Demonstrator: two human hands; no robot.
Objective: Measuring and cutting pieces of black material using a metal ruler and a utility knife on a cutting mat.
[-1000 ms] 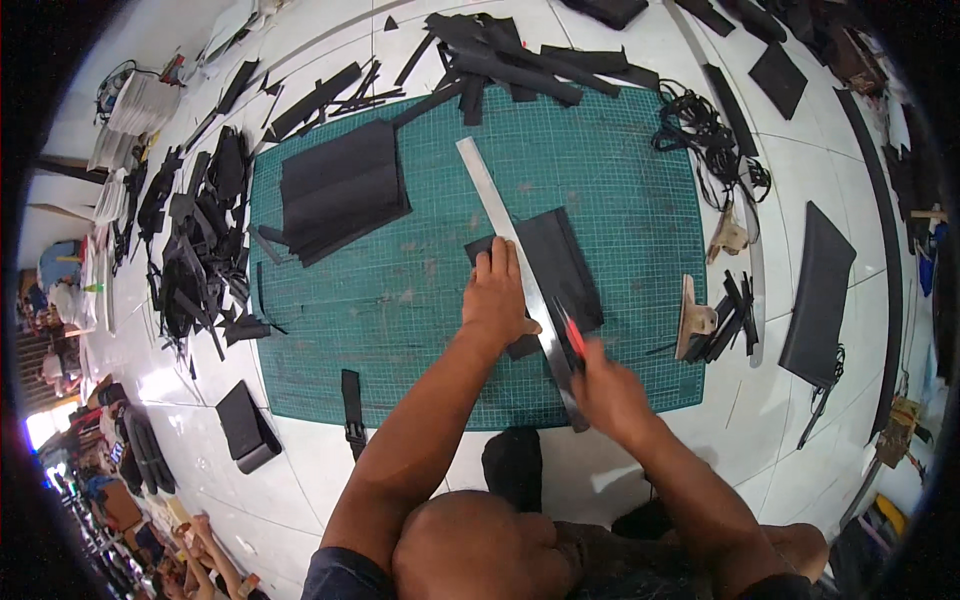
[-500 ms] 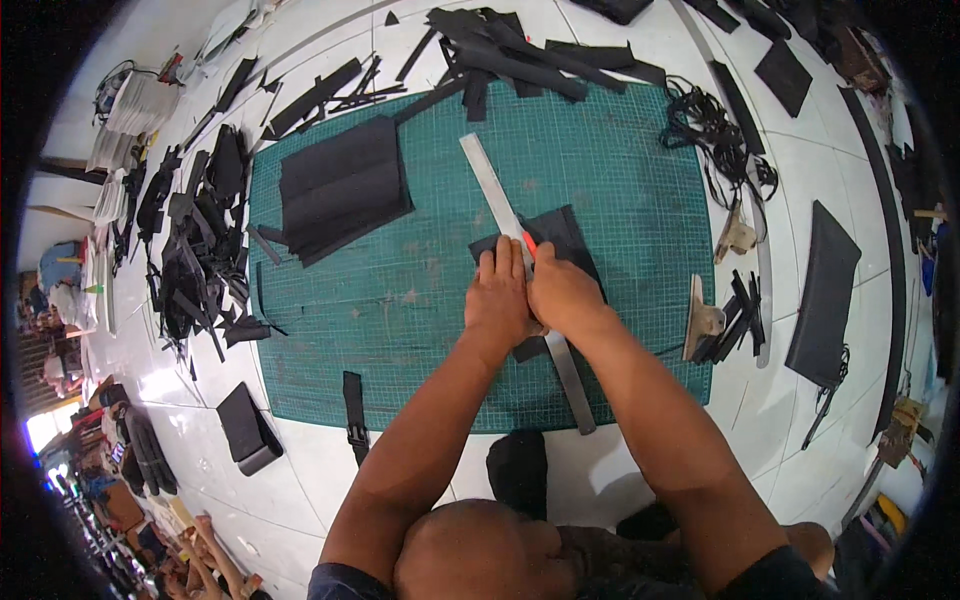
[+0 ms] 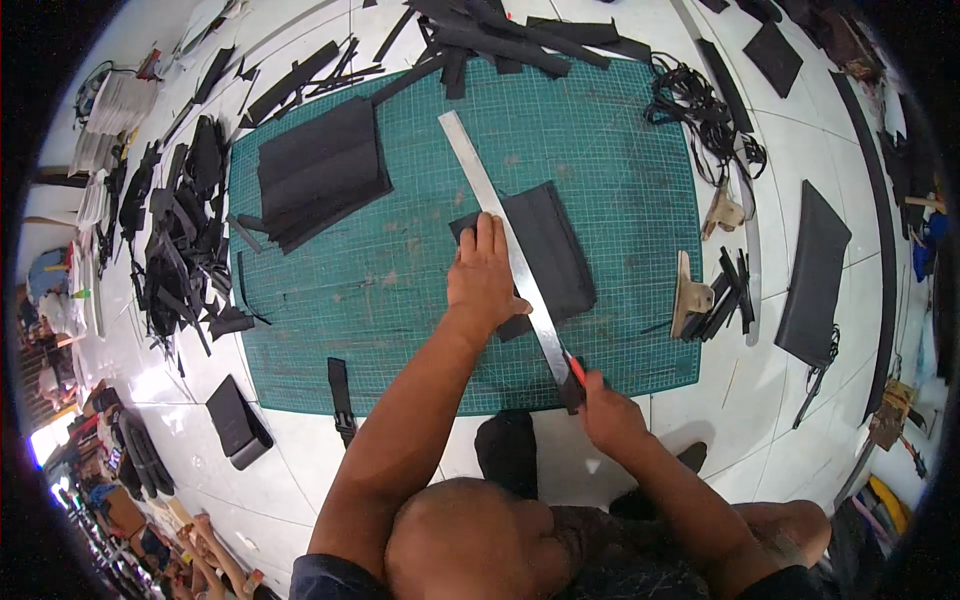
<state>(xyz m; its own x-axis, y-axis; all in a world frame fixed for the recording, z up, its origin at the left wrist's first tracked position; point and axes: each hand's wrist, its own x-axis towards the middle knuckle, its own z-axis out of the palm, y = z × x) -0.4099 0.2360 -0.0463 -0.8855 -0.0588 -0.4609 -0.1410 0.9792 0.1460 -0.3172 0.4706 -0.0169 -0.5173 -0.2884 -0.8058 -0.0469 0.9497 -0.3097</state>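
Long silver metal ruler [image 3: 478,183] against flat left fingers [image 3: 484,236] could pivot if unevenly pressed; right fingers [image 3: 597,384] grip slim red cutter [image 3: 577,370]

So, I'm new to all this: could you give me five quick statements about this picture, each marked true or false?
1. The left hand touches the metal ruler. True.
2. The right hand is empty. False: it holds a red tool beside the ruler's near end.
3. The ruler lies across black sheets near the middle of the mat. True.
4. The mat is plain yellow. False: it is green with a grid.
5. A tangle of black cord lies by the mat's lower left corner. False: it lies by the upper right corner.
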